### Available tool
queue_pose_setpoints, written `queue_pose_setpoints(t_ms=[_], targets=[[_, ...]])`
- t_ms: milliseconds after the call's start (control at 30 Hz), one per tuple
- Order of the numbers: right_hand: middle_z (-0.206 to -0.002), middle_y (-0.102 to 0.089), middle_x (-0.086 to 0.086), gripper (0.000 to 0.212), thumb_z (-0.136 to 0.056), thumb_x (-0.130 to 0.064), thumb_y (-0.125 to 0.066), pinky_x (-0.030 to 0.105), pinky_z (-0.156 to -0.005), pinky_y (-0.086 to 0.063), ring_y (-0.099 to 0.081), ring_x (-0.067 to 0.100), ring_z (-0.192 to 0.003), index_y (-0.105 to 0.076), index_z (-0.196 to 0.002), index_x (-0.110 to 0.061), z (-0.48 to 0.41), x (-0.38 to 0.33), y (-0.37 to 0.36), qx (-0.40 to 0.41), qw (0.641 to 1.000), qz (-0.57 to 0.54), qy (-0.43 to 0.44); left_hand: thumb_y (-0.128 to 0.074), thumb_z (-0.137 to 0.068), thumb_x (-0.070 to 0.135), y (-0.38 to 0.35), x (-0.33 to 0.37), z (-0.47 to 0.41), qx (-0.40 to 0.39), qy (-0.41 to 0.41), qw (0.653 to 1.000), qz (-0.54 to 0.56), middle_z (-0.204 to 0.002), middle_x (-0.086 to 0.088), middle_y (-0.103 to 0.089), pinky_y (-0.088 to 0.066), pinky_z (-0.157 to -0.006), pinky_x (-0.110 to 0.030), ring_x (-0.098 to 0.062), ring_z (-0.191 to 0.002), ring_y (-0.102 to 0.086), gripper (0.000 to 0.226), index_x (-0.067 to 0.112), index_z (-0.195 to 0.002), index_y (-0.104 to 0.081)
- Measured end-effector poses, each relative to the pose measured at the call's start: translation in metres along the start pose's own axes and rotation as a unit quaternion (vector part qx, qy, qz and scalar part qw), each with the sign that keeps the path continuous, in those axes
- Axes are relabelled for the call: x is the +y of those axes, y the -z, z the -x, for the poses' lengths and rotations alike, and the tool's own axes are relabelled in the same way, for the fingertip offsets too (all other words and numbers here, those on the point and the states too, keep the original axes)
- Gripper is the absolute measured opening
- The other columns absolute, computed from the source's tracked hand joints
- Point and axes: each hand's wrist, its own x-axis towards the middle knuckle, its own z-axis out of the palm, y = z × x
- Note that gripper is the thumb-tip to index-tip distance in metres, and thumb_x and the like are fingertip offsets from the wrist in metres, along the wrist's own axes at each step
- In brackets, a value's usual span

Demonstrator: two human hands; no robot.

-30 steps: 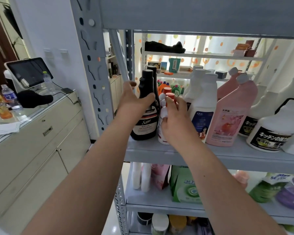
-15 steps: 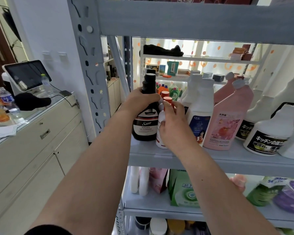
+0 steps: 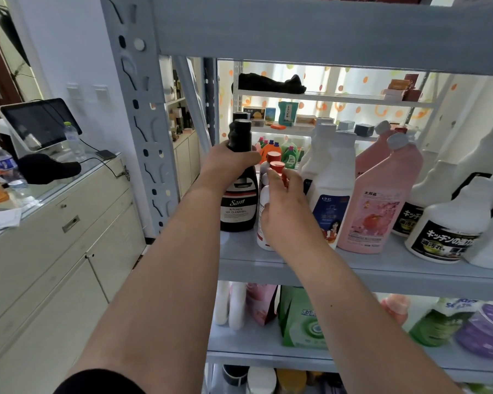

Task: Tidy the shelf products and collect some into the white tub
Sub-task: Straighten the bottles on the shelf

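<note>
A black kitchen-cleaner bottle (image 3: 238, 203) stands upright at the left end of the grey shelf board (image 3: 382, 273). My left hand (image 3: 230, 160) grips its neck. Right beside it stands a small white bottle with a red cap (image 3: 265, 220), and my right hand (image 3: 285, 211) holds its body, fingers reaching up to the cap. A second red-capped bottle (image 3: 273, 157) stands just behind. The white tub is not in view.
White bottles (image 3: 333, 177), pink bottles (image 3: 382, 200) and black-labelled white jugs (image 3: 450, 223) fill the shelf to the right. The grey upright post (image 3: 143, 123) stands left of the black bottle. Pouches and a purple tub sit on the lower shelf. A counter (image 3: 54, 211) with a screen is at left.
My left hand has slid from the black bottle's shoulder up to its neck. My right hand stays on the small white bottle, now lower around its body.
</note>
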Motion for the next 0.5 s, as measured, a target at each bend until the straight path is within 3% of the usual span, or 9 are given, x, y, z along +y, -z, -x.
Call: queue_pose_setpoints(t_ms=[133, 300, 400, 500], targets=[[-0.164, -0.012, 0.007, 0.072, -0.099, -0.004, -0.054, 0.042, -0.113, -0.044, -0.027, 0.031, -0.15, -0.022, -0.16, -0.021, -0.001, 0.0, 0.0, -0.001, 1.0, 0.005, -0.001, -0.073, -0.077, 0.03, 0.005, -0.001, -0.005, 0.01, -0.002, 1.0, -0.022, -0.093, -0.002, -0.07, -0.052, -0.07, -0.03, -0.017, -0.086, -0.067, 0.025, 0.021, -0.099, -0.067], [-0.165, -0.011, 0.007, 0.071, -0.099, -0.004, -0.055, 0.041, -0.115, -0.043, -0.023, 0.031, -0.153, -0.022, -0.16, -0.02, -0.002, 0.002, -0.002, 0.002, 1.0, 0.005, -0.004, -0.073, -0.08, 0.033, 0.005, -0.004, -0.002, 0.008, -0.022, 0.999, -0.032, -0.091, 0.0, -0.068, -0.047, -0.066, -0.027, -0.015, -0.085, -0.066, 0.023, 0.024, -0.099, -0.064], [-0.165, -0.01, 0.007, 0.071, -0.098, -0.003, -0.055, 0.044, -0.115, -0.042, -0.022, 0.032, -0.153, -0.023, -0.159, -0.02, -0.001, 0.001, -0.003, 0.002, 1.0, -0.002, -0.009, -0.075, -0.08, 0.039, 0.002, -0.009, 0.004, 0.025, -0.05, 0.998, -0.037, -0.098, 0.003, -0.066, -0.048, -0.07, -0.027, -0.011, -0.088, -0.063, 0.035, 0.024, -0.108, -0.059], [-0.165, -0.011, 0.009, 0.07, -0.098, -0.005, -0.056, 0.045, -0.111, -0.046, -0.028, 0.033, -0.15, -0.025, -0.159, -0.02, 0.0, 0.001, -0.003, 0.009, 1.0, -0.006, -0.01, -0.074, -0.084, 0.043, -0.008, -0.018, 0.016, 0.093, -0.083, 0.992, -0.036, -0.111, 0.004, -0.057, -0.041, -0.067, -0.022, -0.008, -0.091, -0.057, 0.047, 0.023, -0.117, -0.048]])
